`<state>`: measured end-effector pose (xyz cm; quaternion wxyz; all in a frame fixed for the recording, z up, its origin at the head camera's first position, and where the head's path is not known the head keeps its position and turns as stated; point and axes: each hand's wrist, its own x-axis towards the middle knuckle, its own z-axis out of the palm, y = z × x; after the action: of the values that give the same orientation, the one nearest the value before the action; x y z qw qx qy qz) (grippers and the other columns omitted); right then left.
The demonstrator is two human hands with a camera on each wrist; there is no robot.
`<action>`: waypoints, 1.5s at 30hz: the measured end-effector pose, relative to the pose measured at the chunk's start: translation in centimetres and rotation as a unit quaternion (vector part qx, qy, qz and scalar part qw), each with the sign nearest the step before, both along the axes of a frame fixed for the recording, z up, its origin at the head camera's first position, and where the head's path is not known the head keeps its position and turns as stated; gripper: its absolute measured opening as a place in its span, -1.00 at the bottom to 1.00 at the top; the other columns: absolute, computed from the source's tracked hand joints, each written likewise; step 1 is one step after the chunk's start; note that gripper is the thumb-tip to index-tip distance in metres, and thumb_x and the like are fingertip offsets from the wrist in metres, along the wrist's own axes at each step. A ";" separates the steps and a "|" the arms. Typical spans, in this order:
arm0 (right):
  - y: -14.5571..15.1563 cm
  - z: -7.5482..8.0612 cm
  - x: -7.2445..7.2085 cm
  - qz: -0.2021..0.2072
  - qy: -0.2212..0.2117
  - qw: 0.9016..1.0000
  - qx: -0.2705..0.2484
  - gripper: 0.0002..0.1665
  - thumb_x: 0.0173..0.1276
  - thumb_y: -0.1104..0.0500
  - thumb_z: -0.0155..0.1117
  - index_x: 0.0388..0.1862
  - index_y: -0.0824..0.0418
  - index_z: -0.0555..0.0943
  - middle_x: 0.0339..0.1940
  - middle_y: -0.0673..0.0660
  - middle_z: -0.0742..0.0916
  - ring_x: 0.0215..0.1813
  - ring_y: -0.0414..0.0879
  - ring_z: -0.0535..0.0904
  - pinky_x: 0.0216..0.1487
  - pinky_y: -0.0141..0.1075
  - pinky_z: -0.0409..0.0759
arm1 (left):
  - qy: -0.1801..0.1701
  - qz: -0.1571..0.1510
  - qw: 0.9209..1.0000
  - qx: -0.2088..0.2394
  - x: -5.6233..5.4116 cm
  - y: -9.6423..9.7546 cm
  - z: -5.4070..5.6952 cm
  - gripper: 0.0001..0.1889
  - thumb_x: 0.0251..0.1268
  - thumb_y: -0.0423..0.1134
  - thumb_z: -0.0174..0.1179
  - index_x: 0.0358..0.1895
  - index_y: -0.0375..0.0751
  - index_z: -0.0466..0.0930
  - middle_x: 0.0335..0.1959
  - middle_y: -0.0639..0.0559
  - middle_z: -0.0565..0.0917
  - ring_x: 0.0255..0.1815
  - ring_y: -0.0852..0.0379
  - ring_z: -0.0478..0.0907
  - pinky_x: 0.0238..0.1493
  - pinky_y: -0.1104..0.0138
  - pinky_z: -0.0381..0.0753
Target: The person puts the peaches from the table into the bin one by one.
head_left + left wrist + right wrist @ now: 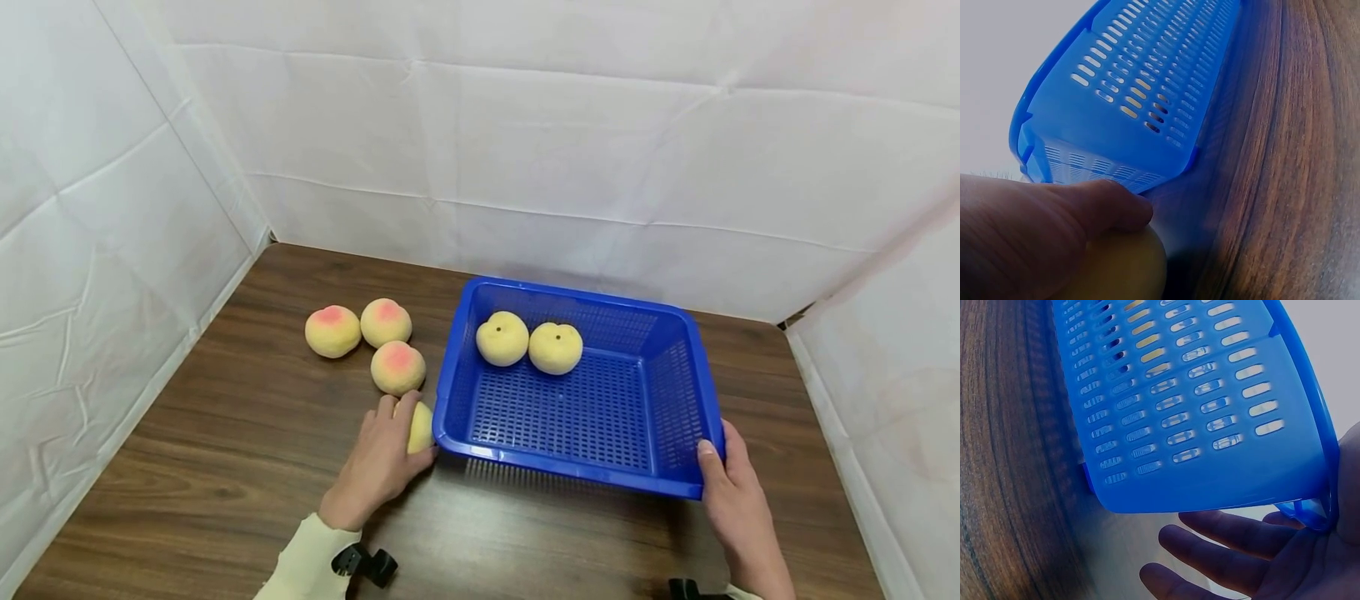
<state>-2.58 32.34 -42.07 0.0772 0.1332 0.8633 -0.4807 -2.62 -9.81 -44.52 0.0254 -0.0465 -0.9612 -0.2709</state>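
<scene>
In the head view my left hand [381, 454] grips a yellow peach [422, 428] on the table, just left of the basket's near left corner. The left wrist view shows the thumb lying over that peach [1125, 265]. My right hand [738, 504] holds the blue plastic basket [570, 473] at its near right corner, thumb over the rim. Beneath the rim, its other fingers spread along the outside in the right wrist view. Two yellow peaches, one at the left [502, 339] and one beside it [556, 348], sit inside the basket toward the back.
Three pink-topped peaches lie left of the basket: one far left [333, 332], one behind [386, 322] and one nearer [398, 367], just beyond my left hand. White sheeting [525, 142] walls the wooden table [202, 467] at the back and both sides.
</scene>
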 end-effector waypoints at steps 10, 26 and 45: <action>0.0 0.0 0.1 -0.002 0.003 1.000 -0.005 -0.24 0.75 -0.05 -0.39 0.75 0.20 -0.22 0.62 0.54 0.20 0.58 0.44 0.17 0.47 0.42 0.15 | 0.018 0.000 1.000 -0.006 0.3 0.0 0.2 -0.28 0.08 -0.19 0.50 0.33 -0.28 0.43 0.02 -0.32 0.54 -0.23 -0.23 0.45 -0.11 0.00 0.52; 0.1 0.1 0.1 0.012 0.004 1.000 -0.010 -0.24 0.75 -0.04 -0.41 0.74 0.24 -0.24 0.63 0.54 0.18 0.56 0.44 0.17 0.44 0.42 0.18 | 0.003 0.013 1.000 -0.009 1.0 -0.5 2.9 -0.30 0.12 -0.15 0.48 0.33 -0.25 0.44 -0.01 -0.29 0.54 -0.23 -0.21 0.45 -0.16 0.04 0.53; 0.1 0.2 -0.3 0.008 -0.016 1.000 -0.006 -0.23 0.75 -0.06 -0.43 0.75 0.16 -0.29 0.67 0.50 0.15 0.60 0.43 0.14 0.49 0.47 0.13 | 0.051 -0.002 0.997 -0.051 1.8 -1.0 8.0 -0.30 0.08 -0.16 0.50 0.30 -0.24 0.43 -0.18 -0.23 0.51 -0.34 -0.14 0.39 -0.29 0.14 0.45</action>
<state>-2.84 32.44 -41.86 0.0958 0.1339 0.8598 -0.4834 -0.83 -10.79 -36.53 0.0714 -0.0633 -0.9712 -0.2185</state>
